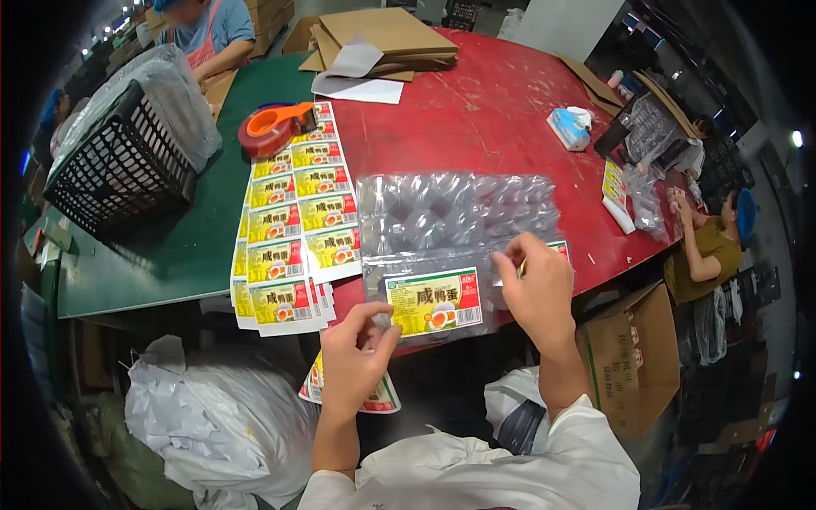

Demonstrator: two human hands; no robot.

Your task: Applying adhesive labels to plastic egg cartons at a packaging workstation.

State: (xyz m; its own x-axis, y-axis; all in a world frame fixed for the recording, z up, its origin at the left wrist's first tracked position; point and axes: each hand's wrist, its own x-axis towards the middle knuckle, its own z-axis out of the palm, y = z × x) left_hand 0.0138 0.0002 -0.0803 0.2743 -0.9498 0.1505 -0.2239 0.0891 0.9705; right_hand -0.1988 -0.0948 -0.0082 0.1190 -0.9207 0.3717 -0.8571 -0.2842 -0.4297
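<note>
A clear plastic egg tray (429, 208) with rows of rounded cups lies at the red table's near edge, its flat flap toward me. On that flap sits a yellow, white and red label (434, 302) picturing cut eggs. My left hand (355, 353) is closed, thumb and forefinger pinching the flap's near left corner. Over the flap's right part, my right hand (537, 289) is curled with bent fingers; whatever is between them is hidden. A second label (558, 247) shows partly behind it. Below my left hand hangs another printed label sheet (387, 398).
Label sheets (276, 255) lie left of the tray, with an orange tape dispenser (274, 129) on them. A black crate (127, 161) stands far left. Flat cardboard (387, 38) is stacked at the back; a tissue pack (568, 129) lies right. Co-workers sit left and right.
</note>
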